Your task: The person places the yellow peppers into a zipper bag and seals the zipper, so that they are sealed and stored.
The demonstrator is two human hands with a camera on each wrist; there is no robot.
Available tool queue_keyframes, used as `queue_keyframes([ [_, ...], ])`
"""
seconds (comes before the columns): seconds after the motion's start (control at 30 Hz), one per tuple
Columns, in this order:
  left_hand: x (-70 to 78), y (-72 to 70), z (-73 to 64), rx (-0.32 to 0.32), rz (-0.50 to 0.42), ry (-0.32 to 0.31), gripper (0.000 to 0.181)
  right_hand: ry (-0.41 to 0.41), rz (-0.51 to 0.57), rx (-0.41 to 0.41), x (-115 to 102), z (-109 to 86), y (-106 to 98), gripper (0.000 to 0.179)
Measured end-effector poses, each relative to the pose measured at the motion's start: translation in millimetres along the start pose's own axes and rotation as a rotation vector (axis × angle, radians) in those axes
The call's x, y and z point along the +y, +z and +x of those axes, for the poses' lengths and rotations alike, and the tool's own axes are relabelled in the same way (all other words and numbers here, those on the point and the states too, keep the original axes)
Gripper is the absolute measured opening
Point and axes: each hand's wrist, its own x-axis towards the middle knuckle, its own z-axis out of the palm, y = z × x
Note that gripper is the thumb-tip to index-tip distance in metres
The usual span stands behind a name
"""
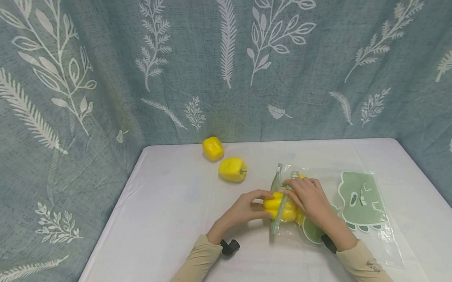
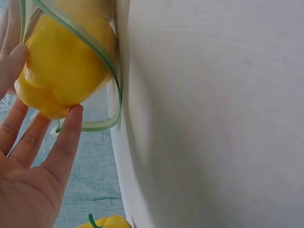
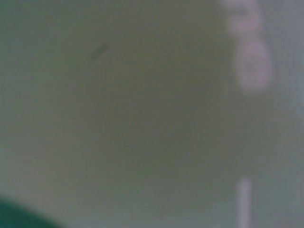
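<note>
My left hand [image 1: 245, 208] holds a yellow bell pepper [image 1: 281, 207] between thumb and fingertips at the mouth of a clear bag with green cartoon prints [image 1: 363, 197]. In the left wrist view, the bag's green rim [image 2: 102, 54] loops around the pepper [image 2: 64, 66], which is partly inside. My right hand [image 1: 311, 198] grips the rim on the far side, its fingertips partly hidden. More yellow [image 1: 300, 217] shows through the plastic beneath that hand. The right wrist view holds only a blurred greenish surface with pale marks.
Two yellow bell peppers, one at the back [image 1: 213, 149] and one closer [image 1: 232, 169], lie left of the bag on the white-covered table [image 1: 157, 212]. A leaf-patterned curtain [image 1: 206, 65] stands behind and at both sides.
</note>
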Motion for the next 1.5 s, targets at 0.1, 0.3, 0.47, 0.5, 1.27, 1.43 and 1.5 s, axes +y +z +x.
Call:
queue_keyframes([
  [0.1, -0.1, 0.3, -1.4, -0.011, -0.019, -0.007, 0.045, -0.007, -0.015, 0.010, -1, 0.4, 0, 0.021],
  [0.3, 0.6, 0.3, -3.0, -0.039, -0.027, 0.016, 0.037, -0.005, -0.026, 0.007, -4, 0.3, -1, 0.021],
  [0.47, 3.6, 1.9, -3.2, -0.054, -0.017, 0.018, 0.036, -0.007, -0.022, 0.010, -5, 0.8, -1, 0.022],
  [0.5, 7.4, 1.5, -3.9, -0.057, -0.017, 0.018, 0.036, -0.007, -0.021, 0.010, -5, 1.1, -1, 0.022],
  [1.27, 8.7, 1.2, -1.7, -0.009, -0.009, 0.042, 0.033, -0.002, -0.008, 0.014, -6, 2.4, -3, 0.021],
  [1.43, 1.2, 4.4, 0.8, 0.039, 0.018, 0.008, 0.028, 0.002, -0.008, 0.015, -6, 2.5, -2, 0.021],
  [1.5, 2.7, 5.2, 0.1, 0.052, 0.007, 0.005, 0.028, 0.002, -0.008, 0.018, -5, 2.4, -2, 0.021],
])
